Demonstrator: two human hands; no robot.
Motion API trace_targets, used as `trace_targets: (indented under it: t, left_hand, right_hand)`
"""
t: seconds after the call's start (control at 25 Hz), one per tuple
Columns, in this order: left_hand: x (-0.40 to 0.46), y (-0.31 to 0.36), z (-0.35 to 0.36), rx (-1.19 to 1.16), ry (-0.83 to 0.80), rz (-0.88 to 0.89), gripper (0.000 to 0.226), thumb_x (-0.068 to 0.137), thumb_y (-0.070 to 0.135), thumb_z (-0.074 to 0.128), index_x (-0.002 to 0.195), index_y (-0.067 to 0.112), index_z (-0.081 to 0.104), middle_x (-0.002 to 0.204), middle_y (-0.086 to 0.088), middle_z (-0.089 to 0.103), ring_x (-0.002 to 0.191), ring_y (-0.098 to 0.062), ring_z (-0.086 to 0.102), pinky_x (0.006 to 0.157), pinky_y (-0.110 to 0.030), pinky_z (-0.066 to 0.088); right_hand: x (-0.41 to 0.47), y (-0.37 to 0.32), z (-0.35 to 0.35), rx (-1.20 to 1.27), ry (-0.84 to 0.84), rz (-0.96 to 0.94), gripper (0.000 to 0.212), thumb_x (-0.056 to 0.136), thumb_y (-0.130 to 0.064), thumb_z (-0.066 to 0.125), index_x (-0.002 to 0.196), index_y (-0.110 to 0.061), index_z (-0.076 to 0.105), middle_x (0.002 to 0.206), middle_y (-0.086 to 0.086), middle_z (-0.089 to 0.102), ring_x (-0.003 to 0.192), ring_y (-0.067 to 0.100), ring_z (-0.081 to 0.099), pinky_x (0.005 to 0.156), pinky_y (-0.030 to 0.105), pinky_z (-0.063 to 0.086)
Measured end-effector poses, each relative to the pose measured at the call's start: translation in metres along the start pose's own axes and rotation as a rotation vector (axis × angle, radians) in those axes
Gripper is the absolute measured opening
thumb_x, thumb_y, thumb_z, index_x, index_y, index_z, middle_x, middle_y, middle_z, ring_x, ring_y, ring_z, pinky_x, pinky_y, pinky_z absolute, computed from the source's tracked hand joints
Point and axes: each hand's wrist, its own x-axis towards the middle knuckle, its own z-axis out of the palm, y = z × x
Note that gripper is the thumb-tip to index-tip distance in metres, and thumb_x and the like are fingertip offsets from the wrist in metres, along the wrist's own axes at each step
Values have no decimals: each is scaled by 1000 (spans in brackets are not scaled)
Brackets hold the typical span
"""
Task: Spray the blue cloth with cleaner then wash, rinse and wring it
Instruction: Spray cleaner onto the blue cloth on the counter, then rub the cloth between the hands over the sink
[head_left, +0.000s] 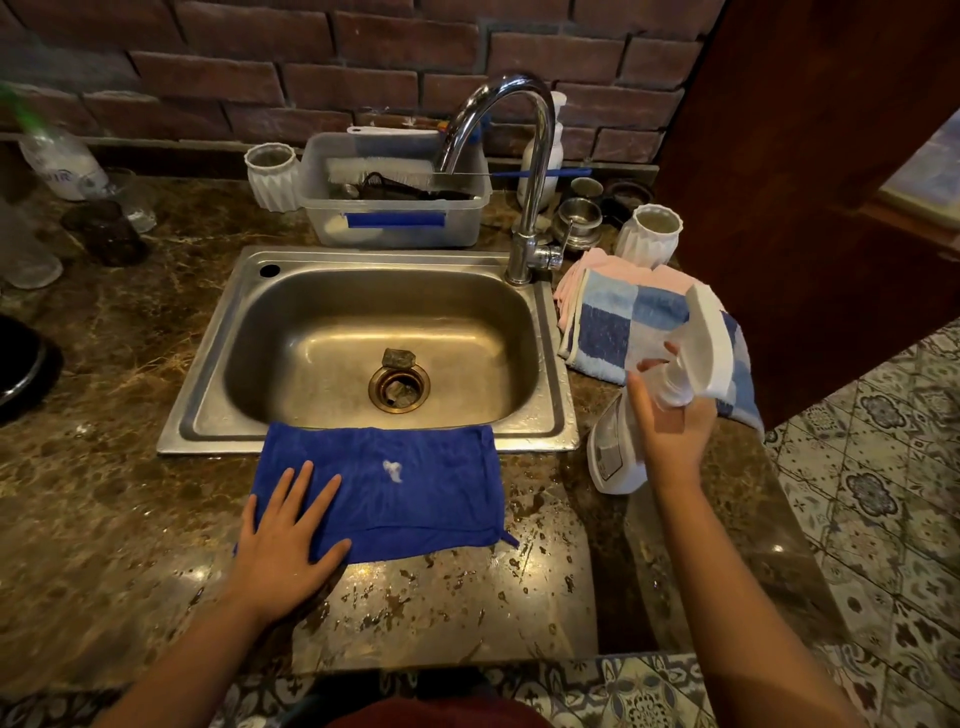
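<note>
The blue cloth (410, 488) lies flat on the counter just in front of the steel sink (218, 358), its far edge over the sink's rim. A small white blob of foam sits near its middle. My left hand (288, 540) presses flat on the cloth's near left corner, fingers spread. My right hand (670, 426) grips the neck of a white spray bottle (615, 452) to the right of the sink, above the counter. The bottle's white trigger head points up and away.
A chrome tap (524, 171) arches over the sink's back right. A blue checked towel (623, 327) over a pink cloth lies right of the sink. Behind stand a clear tub of brushes (395, 223), white ribbed cups and steel cups. Glassware crowds the left counter.
</note>
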Motion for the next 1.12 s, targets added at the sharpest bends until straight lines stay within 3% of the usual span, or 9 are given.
trace_targets:
  t: [0.2, 0.32, 0.4, 0.48, 0.56, 0.64, 0.76, 0.96, 1.12]
  left_hand:
    - [-2, 1, 1, -42, 25, 13, 84, 69, 83, 11, 143, 43, 5, 156, 5, -5, 142, -14, -9, 113, -47, -9]
    - [-2, 4, -3, -58, 38, 25, 81, 72, 75, 22, 144, 39, 7, 157, 2, -2, 143, -16, -8, 114, -50, -7]
    - [-1, 7, -7, -53, 16, 27, 81, 71, 71, 19, 144, 38, 4, 156, 2, -6, 142, -16, -10, 113, -49, -9]
    - [-1, 8, -11, -62, -8, 17, 80, 72, 70, 16, 144, 37, 7, 156, 2, -6, 143, -17, -10, 113, -47, -9]
    - [1, 10, -18, -119, 25, -11, 73, 79, 65, 24, 144, 32, 20, 158, 0, 5, 145, -18, -1, 115, -47, -2]
    - [4, 10, -26, -168, 131, -69, 61, 88, 50, 41, 142, 23, 29, 156, -7, 15, 144, -24, 11, 115, -49, 15]
    - [16, 6, -37, -189, 182, -244, 68, 89, 39, 48, 145, 17, 16, 153, -13, 19, 141, -29, 17, 109, -50, 29]
    - [29, 9, -44, -256, 86, -309, 80, 84, 30, 60, 145, 13, 11, 138, -16, 36, 128, -31, 34, 104, -43, 35]
    - [32, 12, -52, -428, 128, -209, 28, 86, 19, 58, 112, 10, 57, 109, -10, 60, 102, -26, 56, 85, -34, 44]
  right_hand:
    - [-3, 1, 3, -84, 70, -54, 34, 79, -9, 69, 106, 4, 54, 96, 9, 60, 78, -9, 58, 76, 5, 45]
    - [-22, -6, 5, -118, 130, 7, 59, 75, -15, 73, 124, -4, 42, 117, 6, 52, 107, 10, 52, 94, 19, 42]
    - [-50, -4, 13, -123, 309, 78, 74, 73, -17, 73, 136, -13, 33, 136, 10, 39, 123, 14, 40, 97, 11, 33]
    - [-93, -4, 32, -171, 401, 37, 68, 77, -10, 67, 136, -8, 33, 139, 18, 31, 123, 15, 33, 96, 6, 28]
    - [-125, 4, 57, -311, 263, 1, 54, 79, -6, 63, 129, -5, 42, 133, 23, 37, 121, 21, 35, 101, 21, 30]
    - [-130, 15, 80, -500, -37, 59, 51, 82, -13, 63, 129, -8, 45, 134, 20, 40, 125, 28, 36, 99, 30, 30]
    - [-114, 20, 109, -635, -350, 187, 61, 84, -28, 61, 137, -13, 35, 142, 16, 37, 132, 31, 31, 105, 39, 32]
    - [-117, 10, 142, -678, -463, 254, 72, 80, -16, 64, 141, -12, 26, 136, 14, 42, 125, 29, 42, 98, 38, 41]
    - [-122, 6, 155, -480, -526, 369, 23, 80, -8, 59, 102, -11, 58, 102, 8, 65, 96, 25, 61, 73, 30, 46]
